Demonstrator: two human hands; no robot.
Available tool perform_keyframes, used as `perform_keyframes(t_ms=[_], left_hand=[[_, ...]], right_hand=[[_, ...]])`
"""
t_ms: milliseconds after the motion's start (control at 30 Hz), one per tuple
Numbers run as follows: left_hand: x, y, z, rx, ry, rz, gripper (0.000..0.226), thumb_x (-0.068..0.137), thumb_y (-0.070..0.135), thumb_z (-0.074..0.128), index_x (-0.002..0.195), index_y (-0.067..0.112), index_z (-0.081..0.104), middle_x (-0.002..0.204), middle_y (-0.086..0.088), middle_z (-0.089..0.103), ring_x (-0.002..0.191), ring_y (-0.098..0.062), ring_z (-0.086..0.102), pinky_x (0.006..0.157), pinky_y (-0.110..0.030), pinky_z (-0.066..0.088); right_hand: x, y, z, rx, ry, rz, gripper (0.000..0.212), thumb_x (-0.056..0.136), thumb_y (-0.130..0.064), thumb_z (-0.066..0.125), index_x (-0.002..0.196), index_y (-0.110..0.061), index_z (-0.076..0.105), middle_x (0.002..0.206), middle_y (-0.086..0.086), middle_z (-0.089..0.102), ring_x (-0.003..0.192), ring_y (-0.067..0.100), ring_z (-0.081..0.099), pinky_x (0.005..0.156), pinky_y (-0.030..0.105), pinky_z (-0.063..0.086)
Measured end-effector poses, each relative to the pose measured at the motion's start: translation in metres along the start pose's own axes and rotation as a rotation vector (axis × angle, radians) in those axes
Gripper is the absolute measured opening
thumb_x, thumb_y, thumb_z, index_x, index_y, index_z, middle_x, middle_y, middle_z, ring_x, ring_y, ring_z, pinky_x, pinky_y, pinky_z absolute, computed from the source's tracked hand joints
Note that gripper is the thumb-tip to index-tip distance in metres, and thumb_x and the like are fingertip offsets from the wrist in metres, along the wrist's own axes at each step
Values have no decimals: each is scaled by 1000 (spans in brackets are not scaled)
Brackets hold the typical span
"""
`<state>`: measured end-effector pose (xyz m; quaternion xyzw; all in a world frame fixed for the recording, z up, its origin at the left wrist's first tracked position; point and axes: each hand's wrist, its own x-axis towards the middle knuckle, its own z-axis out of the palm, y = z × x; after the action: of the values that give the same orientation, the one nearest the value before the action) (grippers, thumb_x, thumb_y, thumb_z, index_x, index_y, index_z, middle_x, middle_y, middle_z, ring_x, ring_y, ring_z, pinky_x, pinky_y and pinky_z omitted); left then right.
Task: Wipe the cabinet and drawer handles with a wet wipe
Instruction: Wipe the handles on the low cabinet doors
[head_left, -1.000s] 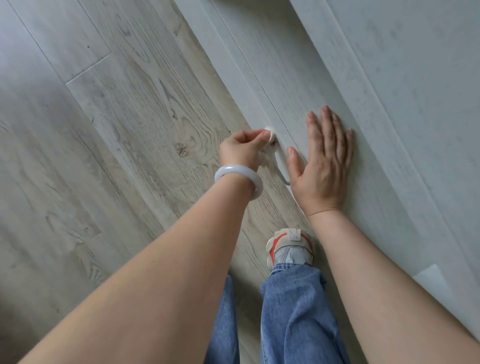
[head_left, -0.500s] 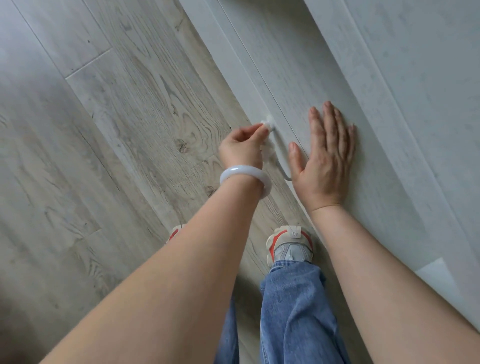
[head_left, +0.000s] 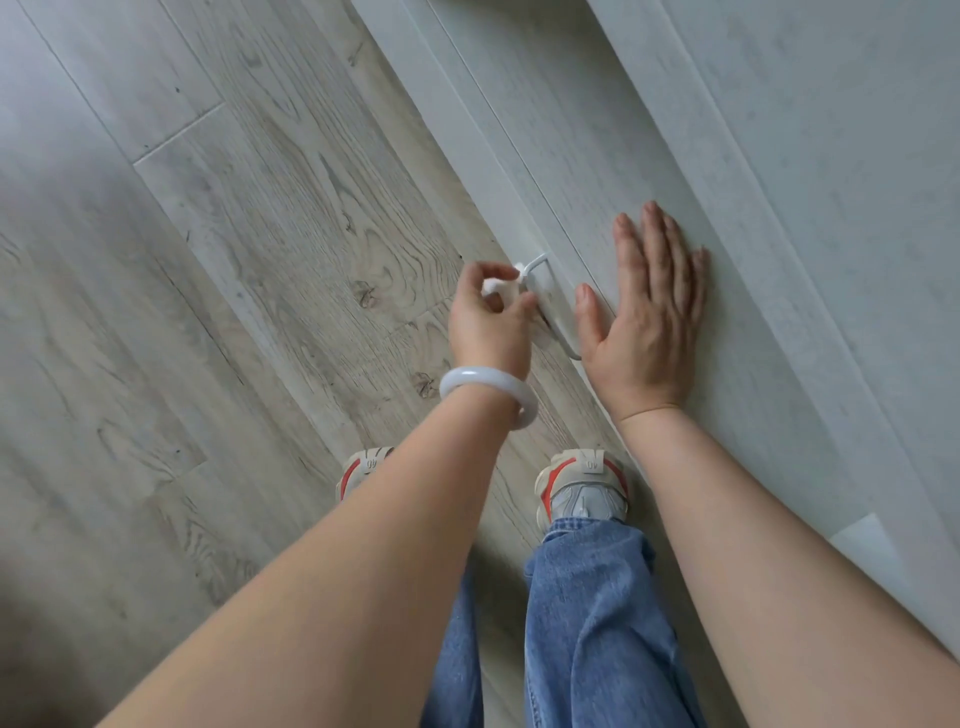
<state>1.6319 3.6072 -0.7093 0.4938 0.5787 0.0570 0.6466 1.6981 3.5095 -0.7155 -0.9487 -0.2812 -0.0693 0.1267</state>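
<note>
Seen from above, looking down past two bare forearms toward a grey wood-grain floor (head_left: 218, 291) filling the left of the frame. Running diagonally through the right half, a pale grey cabinet front (head_left: 597, 156). Near centre frame, a slim white bar handle (head_left: 550, 306) standing off that front. Just left of it, left hand (head_left: 491, 322) with a white bangle (head_left: 488, 395) at the wrist, thumb and fingertips pinched together on a small bunched white wet wipe (head_left: 498, 286), the wad touching the upper end of the handle. Right of the handle, right hand (head_left: 644, 322) pressed flat on the cabinet front, fingers straight and close together, thumb spread toward the bar, holding nothing. At lower centre, blue jeans (head_left: 587, 623) and two pale sneakers with red trim (head_left: 582, 488).

Likely step in hand: rubbing this one handle, near its top end. Next move probably calls for sliding the pinched wipe down along the bar to its lower end, partly hidden beside the right thumb, with the flat palm bracing the panel. Other handles not in view.
</note>
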Motion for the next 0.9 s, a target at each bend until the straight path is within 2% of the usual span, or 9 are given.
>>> perform_keyframes(t_ms=[133, 300, 367, 433, 500, 567, 667, 767, 900], left_hand=[[-4, -8, 5, -88, -28, -62, 39, 82, 0, 64, 89, 38, 62, 82, -15, 57, 73, -27, 59, 75, -56, 55], [-18, -25, 11, -147, -98, -159, 37, 85, -4, 63, 99, 30, 59, 81, -12, 51, 76, -25, 57, 80, -58, 53], [-11, -18, 9, -147, -80, -133, 37, 84, -4, 64, 106, 27, 58, 84, -12, 52, 79, -25, 58, 83, -58, 54], [3, -7, 6, -161, -16, -121, 40, 84, -2, 65, 114, 23, 56, 83, -6, 55, 82, -24, 62, 86, -53, 55], [13, 2, 6, -180, 22, -154, 46, 85, 1, 66, 124, 20, 52, 88, -1, 55, 89, -24, 64, 90, -48, 54], [10, 0, 7, -210, -13, -215, 54, 84, 4, 67, 132, 20, 46, 102, -5, 57, 100, -27, 65, 93, -49, 52], [-1, -17, 2, -138, -120, -284, 44, 83, 8, 69, 121, 14, 48, 114, -17, 60, 101, -33, 66, 92, -51, 52], [-4, -19, -7, -17, -233, -225, 21, 85, 2, 66, 103, 9, 59, 95, -15, 66, 98, -36, 67, 89, -52, 54], [16, -1, -12, -41, -130, -153, 17, 90, 1, 59, 101, 12, 67, 89, -3, 69, 92, -25, 67, 93, -46, 53]], right_hand=[[1, -1, -2, 29, -2, -3, 51, 89, -34, 55, 128, -1, 58, 133, 21, 56, 126, 31, 47, 114, 14, -8], [1, -1, -2, 14, -19, -2, 49, 88, -34, 57, 126, -2, 59, 130, 21, 58, 121, 33, 54, 112, 12, -10], [1, -1, -2, 13, -11, -3, 49, 89, -34, 57, 126, -2, 59, 131, 20, 58, 122, 32, 53, 113, 13, -9], [0, -1, -2, 17, -8, -6, 51, 91, -36, 53, 129, -3, 57, 135, 19, 55, 126, 31, 50, 114, 14, -9], [0, 0, -2, 10, -16, -9, 53, 92, -38, 51, 132, -3, 54, 138, 18, 53, 129, 31, 48, 114, 15, -9], [0, -1, -2, 8, -14, -7, 51, 91, -36, 54, 130, -3, 56, 135, 19, 55, 126, 31, 49, 114, 15, -9], [1, -2, -2, 30, -5, 2, 50, 88, -34, 57, 127, -2, 59, 131, 21, 57, 123, 32, 51, 113, 12, -9], [1, -1, -2, 13, -14, -2, 51, 91, -36, 54, 130, -3, 56, 135, 19, 55, 126, 31, 49, 113, 13, -9], [0, 0, -3, 15, -17, -5, 52, 92, -37, 51, 131, -2, 56, 136, 20, 54, 127, 32, 49, 114, 15, -9]])
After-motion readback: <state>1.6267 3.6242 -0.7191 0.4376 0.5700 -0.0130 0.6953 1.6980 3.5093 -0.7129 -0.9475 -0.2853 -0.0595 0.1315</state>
